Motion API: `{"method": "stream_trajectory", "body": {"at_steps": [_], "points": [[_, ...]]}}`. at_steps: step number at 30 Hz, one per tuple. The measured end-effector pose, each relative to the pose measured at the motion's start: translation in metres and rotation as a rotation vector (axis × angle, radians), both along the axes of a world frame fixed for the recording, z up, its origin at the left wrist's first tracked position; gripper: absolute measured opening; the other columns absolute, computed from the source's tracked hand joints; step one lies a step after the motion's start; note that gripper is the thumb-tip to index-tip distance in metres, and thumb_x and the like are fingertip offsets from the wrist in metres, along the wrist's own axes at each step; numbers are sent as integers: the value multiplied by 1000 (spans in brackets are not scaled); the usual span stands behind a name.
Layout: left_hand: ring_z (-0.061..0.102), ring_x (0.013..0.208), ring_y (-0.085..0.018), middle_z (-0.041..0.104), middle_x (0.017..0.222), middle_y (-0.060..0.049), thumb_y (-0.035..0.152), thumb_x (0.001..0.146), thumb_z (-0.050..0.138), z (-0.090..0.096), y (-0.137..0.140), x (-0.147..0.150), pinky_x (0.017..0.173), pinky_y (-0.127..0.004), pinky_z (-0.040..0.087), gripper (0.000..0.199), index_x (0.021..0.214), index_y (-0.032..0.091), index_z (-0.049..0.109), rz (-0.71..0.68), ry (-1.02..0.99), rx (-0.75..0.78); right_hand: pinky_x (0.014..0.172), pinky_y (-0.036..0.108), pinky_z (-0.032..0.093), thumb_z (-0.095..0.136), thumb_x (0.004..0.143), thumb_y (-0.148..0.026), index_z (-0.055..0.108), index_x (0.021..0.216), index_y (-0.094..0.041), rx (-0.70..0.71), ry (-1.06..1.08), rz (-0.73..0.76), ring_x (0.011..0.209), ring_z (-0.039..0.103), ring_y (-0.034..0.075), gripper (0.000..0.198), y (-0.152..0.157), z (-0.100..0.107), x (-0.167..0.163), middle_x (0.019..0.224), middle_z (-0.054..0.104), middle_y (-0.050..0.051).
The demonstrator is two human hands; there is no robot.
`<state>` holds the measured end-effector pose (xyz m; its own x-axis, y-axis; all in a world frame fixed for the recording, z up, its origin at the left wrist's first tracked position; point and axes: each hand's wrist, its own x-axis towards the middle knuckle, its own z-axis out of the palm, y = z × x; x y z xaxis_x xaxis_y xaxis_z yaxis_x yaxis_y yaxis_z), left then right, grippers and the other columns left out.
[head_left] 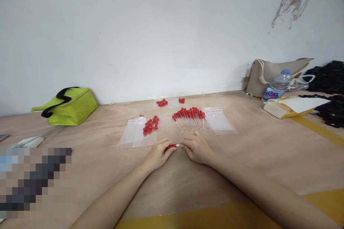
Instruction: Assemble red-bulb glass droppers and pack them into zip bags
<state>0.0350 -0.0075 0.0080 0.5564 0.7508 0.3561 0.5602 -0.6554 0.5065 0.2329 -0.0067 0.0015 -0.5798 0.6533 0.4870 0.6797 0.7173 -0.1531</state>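
Observation:
My left hand is closed around a red rubber bulb. The fingers of my right hand pinch a clear dropper tube, whose end meets the bulb between my hands. Just beyond lie loose red bulbs on a clear zip bag. Beside them is a row of bare clear tubes. Farther right, droppers with red bulbs on them lie side by side, their tubes pointing toward me. Another zip bag lies flat at their right.
More red bulbs lie near the wall. At the left stand a lime-green bag and a blurred-out patch. On the right are a water bottle, a beige bag, an open paper packet and black items.

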Motion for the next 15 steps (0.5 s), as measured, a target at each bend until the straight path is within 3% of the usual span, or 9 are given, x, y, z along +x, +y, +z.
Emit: {"method": "stream_trajectory", "body": {"at_steps": [4, 7, 11, 15], "points": [[54, 76, -14, 57, 81, -4, 28, 84, 47, -2, 6, -5, 70, -26, 44, 18, 91, 18, 61, -12, -33, 34, 70, 32, 22, 44, 83, -24, 64, 83, -21, 115, -119, -4, 80, 46, 17, 20, -1, 7, 2, 78, 60, 5], [54, 81, -15, 57, 91, -5, 27, 83, 50, -5, 10, -11, 72, -27, 45, 24, 105, 21, 56, 60, -93, 99, 70, 32, 22, 45, 81, -22, 64, 79, -20, 106, -133, -64, 79, 47, 17, 20, 3, 13, 7, 76, 61, 5], [52, 86, -18, 53, 94, -5, 27, 79, 54, -9, 18, -19, 75, -31, 44, 27, 106, 21, 55, 261, -145, 236, 70, 30, 25, 43, 81, -27, 64, 79, -22, -43, 91, -377, 75, 52, 16, 22, 29, 22, 20, 75, 63, 2], [52, 85, -18, 52, 91, -5, 24, 77, 55, -10, 21, -23, 76, -32, 43, 20, 96, 20, 58, 257, -68, 206, 72, 31, 26, 44, 79, -32, 64, 78, -23, -211, 276, -695, 75, 56, 17, 23, 66, 24, 24, 76, 65, 0]]}}
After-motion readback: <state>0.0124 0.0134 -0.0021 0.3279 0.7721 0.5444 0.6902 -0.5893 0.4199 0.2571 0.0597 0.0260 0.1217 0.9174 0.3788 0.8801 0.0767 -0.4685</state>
